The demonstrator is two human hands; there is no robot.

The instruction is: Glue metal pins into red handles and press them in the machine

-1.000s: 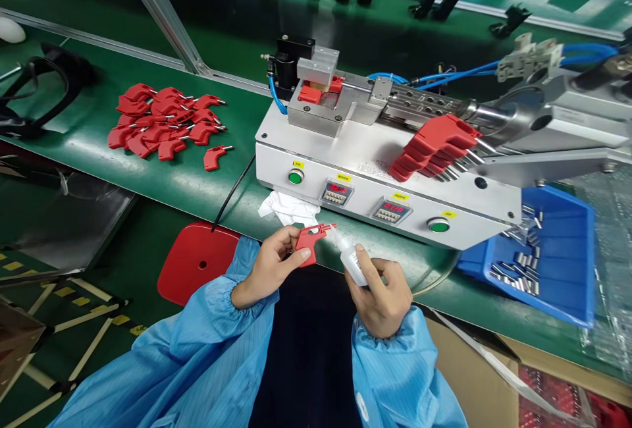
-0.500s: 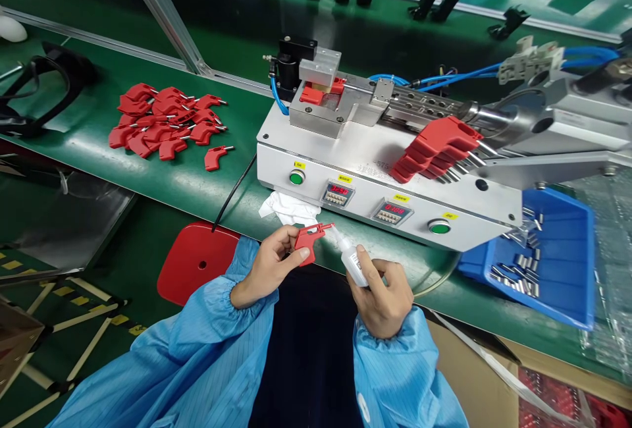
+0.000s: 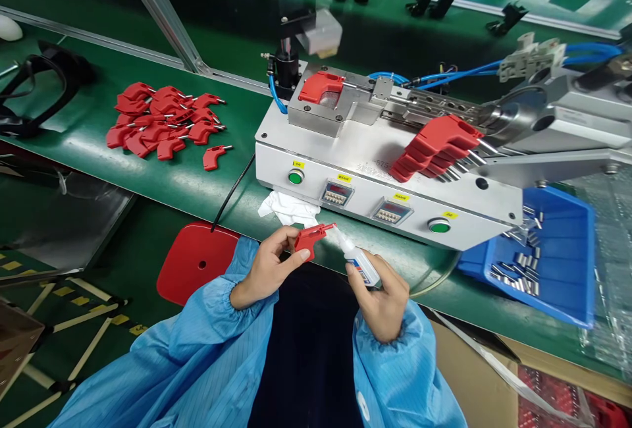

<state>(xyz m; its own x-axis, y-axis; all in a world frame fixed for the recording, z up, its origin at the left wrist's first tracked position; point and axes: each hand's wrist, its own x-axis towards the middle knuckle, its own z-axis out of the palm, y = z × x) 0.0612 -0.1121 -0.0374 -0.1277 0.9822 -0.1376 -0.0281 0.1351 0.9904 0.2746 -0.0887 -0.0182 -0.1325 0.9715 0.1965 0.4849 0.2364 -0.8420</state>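
Observation:
My left hand (image 3: 271, 262) pinches a red plastic handle (image 3: 310, 241) by its wide end, its thin tip pointing right. A small white glue bottle (image 3: 363, 266) is gripped in my right hand (image 3: 384, 296), tilted so its nozzle lies close to the handle's tip. Whether nozzle and tip touch, I cannot tell. Beyond my hands stands a white bench machine (image 3: 375, 181). Another red handle (image 3: 320, 87) lies in its metal fixture, under a raised clamp (image 3: 320, 31). Several red handles with metal pins (image 3: 437, 145) sit in a row on the machine's right.
A pile of red handles with pins (image 3: 162, 122) lies on the green bench (image 3: 197, 187) to the left. A white cloth (image 3: 288, 207) is tucked by the machine's front. At right, a blue bin (image 3: 543, 250) holds metal pins. A red stool (image 3: 197, 263) stands below the bench.
The machine's clamp has lifted and swung off the handle in the fixture, and its red displays have dimmed. My right hand has turned the bottle, showing its blue label. My left hand stays put.

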